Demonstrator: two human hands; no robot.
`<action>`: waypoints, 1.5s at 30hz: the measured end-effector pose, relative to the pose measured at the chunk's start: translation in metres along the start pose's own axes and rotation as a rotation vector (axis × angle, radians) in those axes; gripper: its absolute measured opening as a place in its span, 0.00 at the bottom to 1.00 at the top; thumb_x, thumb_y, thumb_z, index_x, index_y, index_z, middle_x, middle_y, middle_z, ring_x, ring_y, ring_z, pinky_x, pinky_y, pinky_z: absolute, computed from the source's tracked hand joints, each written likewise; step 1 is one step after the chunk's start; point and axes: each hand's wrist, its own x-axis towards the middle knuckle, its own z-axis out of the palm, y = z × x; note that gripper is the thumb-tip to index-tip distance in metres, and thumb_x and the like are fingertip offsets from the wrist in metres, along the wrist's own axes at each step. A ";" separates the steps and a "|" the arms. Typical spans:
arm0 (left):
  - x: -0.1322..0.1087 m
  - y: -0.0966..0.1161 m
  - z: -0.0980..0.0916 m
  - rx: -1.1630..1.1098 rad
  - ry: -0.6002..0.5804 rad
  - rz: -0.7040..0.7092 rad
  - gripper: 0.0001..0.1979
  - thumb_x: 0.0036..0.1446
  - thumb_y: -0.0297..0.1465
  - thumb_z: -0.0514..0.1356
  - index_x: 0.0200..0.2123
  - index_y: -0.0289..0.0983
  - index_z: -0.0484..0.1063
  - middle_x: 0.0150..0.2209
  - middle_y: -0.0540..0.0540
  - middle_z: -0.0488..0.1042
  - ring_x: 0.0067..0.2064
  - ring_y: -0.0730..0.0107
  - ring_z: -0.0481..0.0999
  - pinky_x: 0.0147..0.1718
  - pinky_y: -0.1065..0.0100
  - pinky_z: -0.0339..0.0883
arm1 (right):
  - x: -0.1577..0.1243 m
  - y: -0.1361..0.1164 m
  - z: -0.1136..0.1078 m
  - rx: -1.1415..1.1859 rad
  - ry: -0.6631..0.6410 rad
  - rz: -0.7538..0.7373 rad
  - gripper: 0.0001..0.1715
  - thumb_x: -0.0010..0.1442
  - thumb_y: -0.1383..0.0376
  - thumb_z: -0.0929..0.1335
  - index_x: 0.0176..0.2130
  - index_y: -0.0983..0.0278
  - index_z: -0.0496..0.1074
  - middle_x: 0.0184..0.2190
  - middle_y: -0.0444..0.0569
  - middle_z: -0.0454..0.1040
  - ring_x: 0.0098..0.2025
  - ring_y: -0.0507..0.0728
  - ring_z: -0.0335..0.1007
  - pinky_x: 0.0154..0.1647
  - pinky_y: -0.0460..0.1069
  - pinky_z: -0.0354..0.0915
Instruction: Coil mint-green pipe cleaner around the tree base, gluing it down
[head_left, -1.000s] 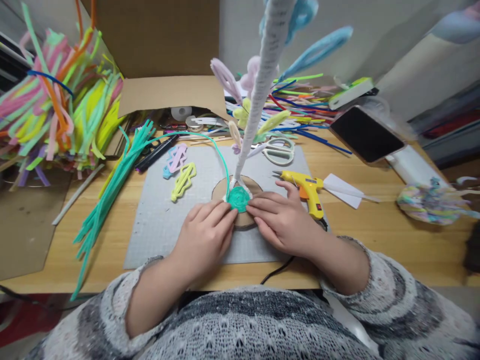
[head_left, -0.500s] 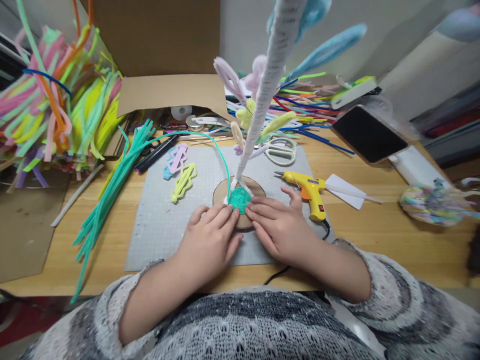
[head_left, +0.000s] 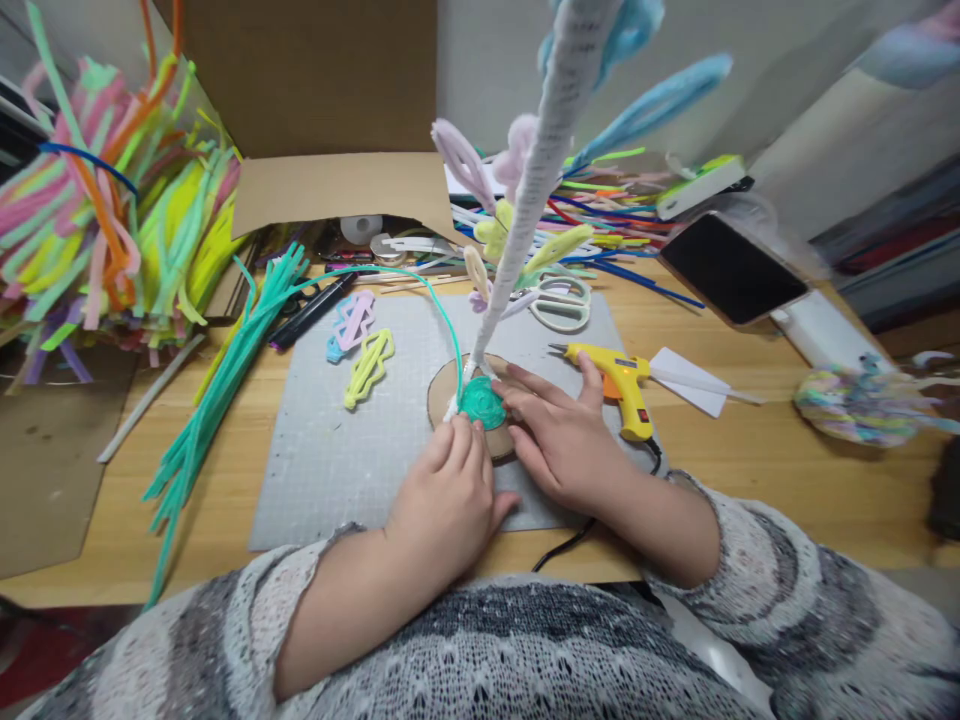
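A flat spiral coil of teal pipe cleaner [head_left: 482, 402] lies on a round wood slice [head_left: 441, 382], at the foot of a white wrapped stem [head_left: 525, 210] that leans up to the right. From the coil a loose teal strand [head_left: 442, 305] arcs back to the left. My left hand [head_left: 454, 485] rests its fingertips, side by side, at the coil's lower left edge, thumb held apart. My right hand [head_left: 570, 440] has its fingers spread, the tips touching the coil's right side. Neither hand grips anything I can see. Pastel pipe-cleaner loops and petals [head_left: 461, 160] sit along the stem.
A yellow glue gun [head_left: 626, 385] lies right of my right hand, with scissors [head_left: 562, 302] behind. Teal pipe cleaners [head_left: 225, 380] and zigzag pieces [head_left: 369, 368] are at left, on and beside the grey cutting mat [head_left: 322, 480]. A phone [head_left: 735, 268] stands back right.
My left hand has slid right and down, its fingers drawn closer together at the coil's lower edge. My right hand's fingers have spread and lifted a little, uncovering more of the wood slice.
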 end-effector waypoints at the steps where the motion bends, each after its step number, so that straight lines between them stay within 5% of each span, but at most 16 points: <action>1: 0.000 -0.003 0.001 -0.023 0.020 -0.011 0.30 0.60 0.44 0.56 0.50 0.21 0.73 0.48 0.30 0.77 0.53 0.50 0.72 0.53 0.58 0.58 | 0.000 -0.001 0.001 -0.026 -0.020 -0.004 0.15 0.65 0.66 0.59 0.49 0.61 0.67 0.57 0.49 0.72 0.63 0.58 0.60 0.65 0.68 0.22; 8: 0.000 -0.022 0.001 -0.255 0.147 -0.093 0.16 0.62 0.35 0.55 0.43 0.30 0.77 0.44 0.39 0.80 0.47 0.56 0.77 0.48 0.58 0.62 | -0.005 -0.006 0.008 -0.126 -0.034 -0.061 0.11 0.63 0.67 0.60 0.42 0.63 0.69 0.55 0.55 0.73 0.61 0.58 0.64 0.65 0.65 0.15; 16: -0.005 -0.017 -0.007 -0.283 0.266 -0.055 0.11 0.61 0.29 0.56 0.39 0.29 0.77 0.42 0.40 0.80 0.46 0.58 0.77 0.44 0.60 0.63 | -0.002 -0.005 0.003 -0.073 -0.074 -0.017 0.13 0.63 0.69 0.61 0.46 0.63 0.69 0.57 0.53 0.72 0.61 0.57 0.62 0.65 0.65 0.16; 23: -0.004 -0.028 -0.008 -0.346 0.093 -0.131 0.09 0.61 0.29 0.55 0.31 0.35 0.74 0.29 0.45 0.75 0.32 0.61 0.72 0.30 0.61 0.59 | -0.002 -0.004 0.001 -0.042 -0.093 -0.006 0.11 0.62 0.69 0.60 0.41 0.62 0.70 0.57 0.52 0.71 0.62 0.59 0.61 0.65 0.69 0.20; 28: 0.001 -0.046 -0.001 -0.770 0.095 -0.343 0.08 0.59 0.26 0.57 0.42 0.35 0.73 0.32 0.46 0.74 0.35 0.67 0.72 0.32 0.66 0.65 | 0.000 -0.002 0.000 0.015 -0.082 0.016 0.10 0.63 0.68 0.61 0.42 0.60 0.69 0.55 0.50 0.73 0.61 0.60 0.63 0.64 0.71 0.24; 36: 0.011 -0.063 0.003 -1.511 0.387 -0.981 0.10 0.41 0.31 0.73 0.28 0.37 0.77 0.27 0.50 0.78 0.29 0.73 0.76 0.30 0.72 0.70 | -0.003 -0.001 0.002 0.052 -0.024 -0.042 0.12 0.64 0.66 0.61 0.47 0.60 0.69 0.55 0.50 0.73 0.61 0.61 0.63 0.64 0.71 0.24; 45: 0.018 -0.070 0.007 -2.013 0.357 -1.195 0.16 0.37 0.30 0.74 0.32 0.35 0.76 0.26 0.49 0.79 0.30 0.70 0.80 0.33 0.71 0.75 | -0.002 0.003 -0.006 0.053 0.056 -0.053 0.11 0.64 0.66 0.63 0.45 0.59 0.70 0.52 0.47 0.76 0.60 0.61 0.64 0.66 0.71 0.27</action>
